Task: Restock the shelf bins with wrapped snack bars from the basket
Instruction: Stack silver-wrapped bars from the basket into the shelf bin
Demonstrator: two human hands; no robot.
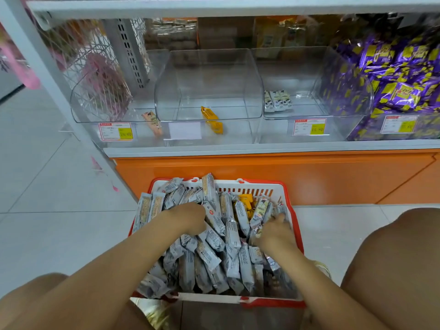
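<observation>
Knees (392, 258) flank the heaped basket (269, 303); left hand (188, 219) and right hand (273, 228) burrow among snack bars (214, 253), grip impossible to tell. Shelf bins (209, 79) sit nearly bare: restocking looks barely begun.

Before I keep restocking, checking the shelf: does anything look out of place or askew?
Yes. A lone yellow bar lies tilted in the middle bin, and one silver bar pokes up over the basket at its far rim. Nothing looks spilled or torn.
</observation>
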